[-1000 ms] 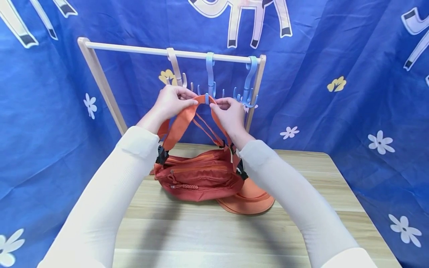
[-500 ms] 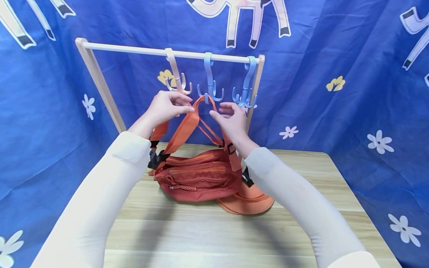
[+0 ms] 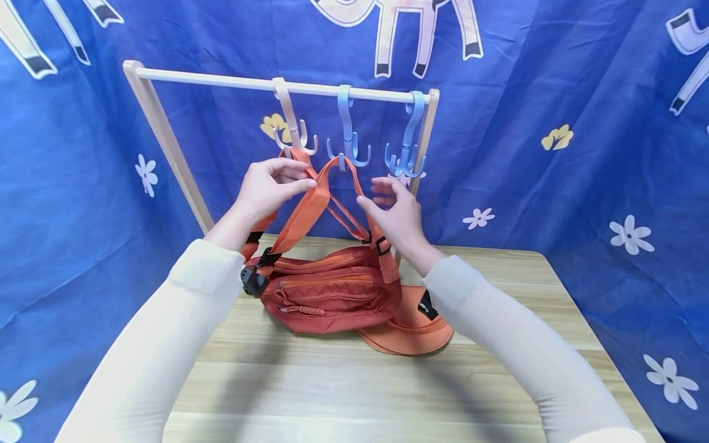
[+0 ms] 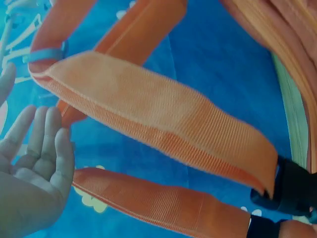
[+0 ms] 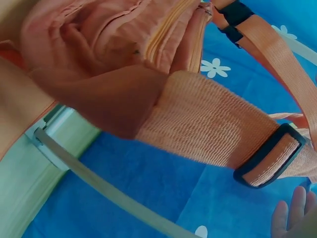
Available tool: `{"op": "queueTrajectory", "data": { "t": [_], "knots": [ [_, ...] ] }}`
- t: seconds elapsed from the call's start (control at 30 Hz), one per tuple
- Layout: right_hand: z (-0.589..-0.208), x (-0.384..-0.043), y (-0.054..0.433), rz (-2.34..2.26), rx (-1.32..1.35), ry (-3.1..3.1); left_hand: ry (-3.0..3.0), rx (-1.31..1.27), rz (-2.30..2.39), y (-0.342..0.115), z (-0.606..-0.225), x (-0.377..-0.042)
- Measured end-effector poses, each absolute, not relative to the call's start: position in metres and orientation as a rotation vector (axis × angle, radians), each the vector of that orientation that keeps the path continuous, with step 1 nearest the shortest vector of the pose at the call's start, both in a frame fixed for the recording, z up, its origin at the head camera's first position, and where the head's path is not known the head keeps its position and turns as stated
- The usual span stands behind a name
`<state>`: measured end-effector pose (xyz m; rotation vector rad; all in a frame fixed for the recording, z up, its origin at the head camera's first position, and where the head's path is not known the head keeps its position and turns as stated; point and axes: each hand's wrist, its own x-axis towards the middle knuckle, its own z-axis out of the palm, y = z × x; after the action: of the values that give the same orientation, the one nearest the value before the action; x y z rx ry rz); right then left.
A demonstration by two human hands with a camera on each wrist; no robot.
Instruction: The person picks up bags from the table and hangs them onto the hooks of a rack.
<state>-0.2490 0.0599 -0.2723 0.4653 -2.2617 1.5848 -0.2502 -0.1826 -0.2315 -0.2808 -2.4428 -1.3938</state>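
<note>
A red waist bag (image 3: 332, 301) hangs low at the table by its orange strap (image 3: 301, 215), which loops over the front prong of the middle blue hook (image 3: 348, 129). My left hand (image 3: 271, 184) is beside the strap's left side, its thumb tip overlapping it in the head view. In the left wrist view the fingers of that left hand (image 4: 37, 163) are loosely extended and grip nothing. My right hand (image 3: 401, 215) is just right of the strap, fingers spread and relaxed. The right wrist view shows the bag's black strap slider (image 5: 257, 159) above my fingertips (image 5: 297, 206).
A wooden rack with a white rail (image 3: 216, 80) carries a beige hook (image 3: 288, 117) on the left and another blue hook (image 3: 410, 135) on the right. An orange brimmed hat (image 3: 407, 338) lies partly behind the bag on the wooden table (image 3: 343, 394). Patterned blue cloth hangs behind.
Both hands pinched the strap at the middle hook a second ago. They have let go and drawn apart and slightly down, while the strap stays on the prong.
</note>
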Motion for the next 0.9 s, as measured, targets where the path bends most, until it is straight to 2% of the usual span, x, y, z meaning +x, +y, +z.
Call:
{"op": "queueTrajectory", "data": {
  "t": [0.53,0.9],
  "knots": [
    [-0.294,-0.236,0.089,1.518,0.643,-2.267,-2.157,-0.438,-1.485,-0.159,-0.276,-0.216],
    [-0.310,-0.224,0.114,1.485,0.732,-2.262,-2.184,-0.482,-1.547,-0.132,-0.312,-0.191]
  ]
}}
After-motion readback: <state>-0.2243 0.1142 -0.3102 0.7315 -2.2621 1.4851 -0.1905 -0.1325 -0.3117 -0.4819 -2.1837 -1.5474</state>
